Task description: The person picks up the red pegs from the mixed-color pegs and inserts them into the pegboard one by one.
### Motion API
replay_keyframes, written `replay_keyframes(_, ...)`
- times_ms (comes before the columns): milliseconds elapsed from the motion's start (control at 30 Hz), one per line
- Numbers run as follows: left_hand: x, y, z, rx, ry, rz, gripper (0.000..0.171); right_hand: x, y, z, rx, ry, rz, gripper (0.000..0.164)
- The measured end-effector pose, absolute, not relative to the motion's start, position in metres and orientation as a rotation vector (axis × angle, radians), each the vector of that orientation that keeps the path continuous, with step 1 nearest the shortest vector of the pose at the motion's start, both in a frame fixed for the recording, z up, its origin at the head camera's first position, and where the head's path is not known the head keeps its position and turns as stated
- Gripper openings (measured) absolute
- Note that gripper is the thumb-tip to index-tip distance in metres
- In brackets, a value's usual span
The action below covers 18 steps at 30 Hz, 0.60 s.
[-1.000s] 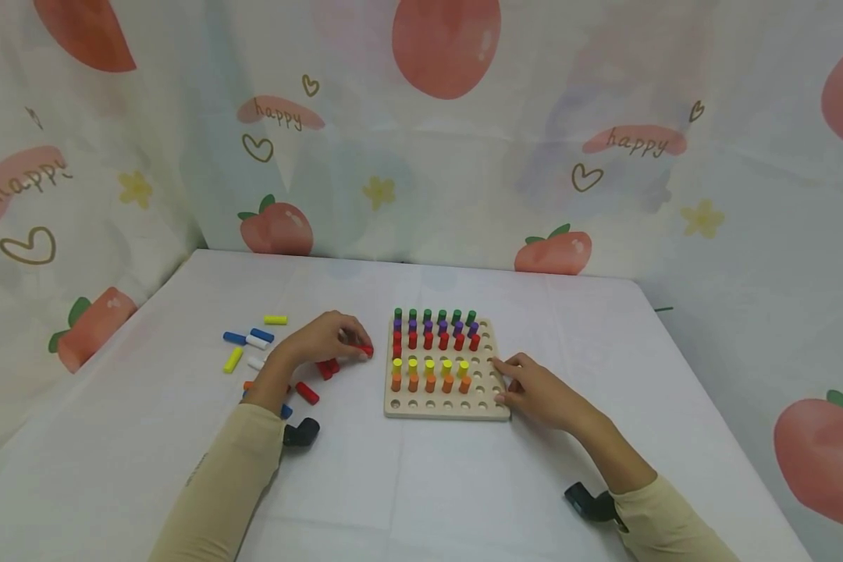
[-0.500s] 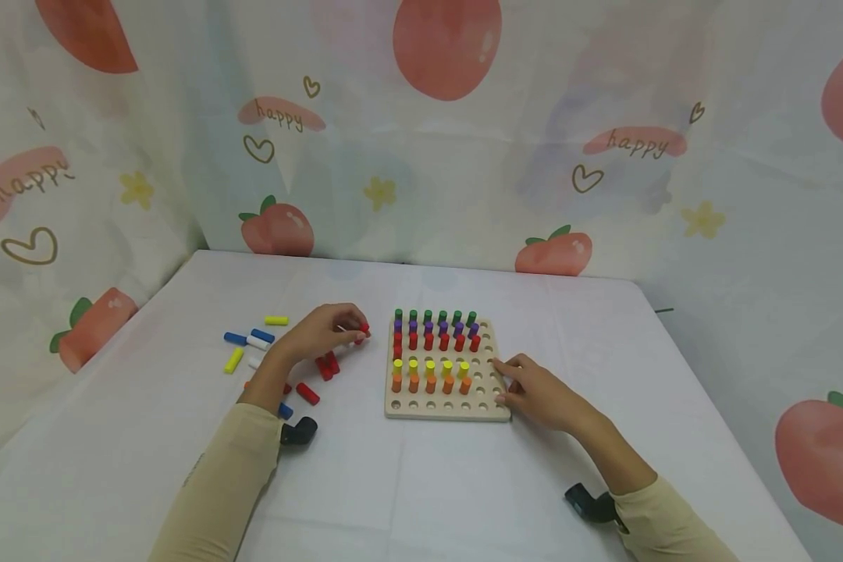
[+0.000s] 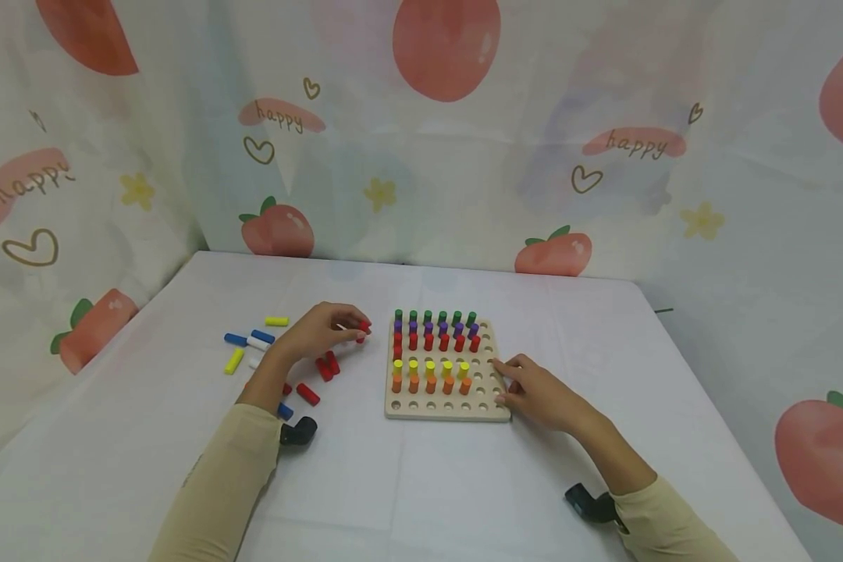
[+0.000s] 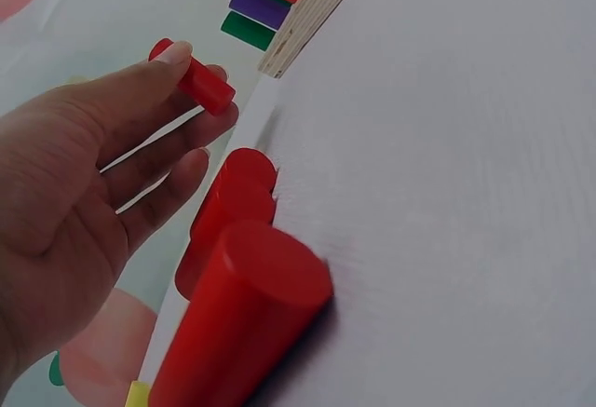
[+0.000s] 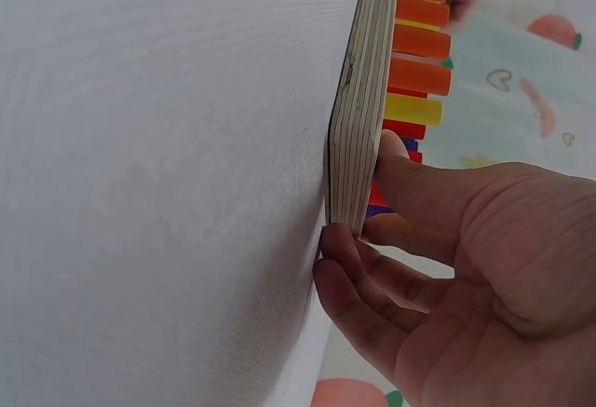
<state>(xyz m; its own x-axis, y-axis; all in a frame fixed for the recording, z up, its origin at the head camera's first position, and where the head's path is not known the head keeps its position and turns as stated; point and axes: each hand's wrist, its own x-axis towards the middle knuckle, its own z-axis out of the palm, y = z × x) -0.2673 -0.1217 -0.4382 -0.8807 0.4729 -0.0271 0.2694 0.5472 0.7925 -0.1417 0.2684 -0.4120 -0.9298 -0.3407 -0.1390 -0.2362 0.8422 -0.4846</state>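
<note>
Swung toward upright since a second ago, one smooth cylindrical red peg (image 3: 363, 331) is pinched between thumb and fingers of the left hand (image 3: 321, 329), near a layered-wood pegboard (image 3: 421, 414). The right hand (image 3: 538, 392) grips its right edge, thumb on top. Creased white tablecloth (image 3: 428, 492) lies beneath; peach-printed fabric (image 3: 435, 172) hangs behind.

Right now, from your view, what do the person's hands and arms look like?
The left hand and right hand wear no gloves. The left sleeve and right sleeve are long and beige; the left bears a small marking, too small to read. A black device juts from each cuff.
</note>
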Motion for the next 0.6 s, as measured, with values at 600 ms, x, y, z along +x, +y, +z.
replay_keyframes(600,-0.2652,-0.1122,-0.4282,0.717,2.54,1.294,0.027,-0.1423,0.2706,-0.4122,-0.451,2.806,-0.68,0.061)
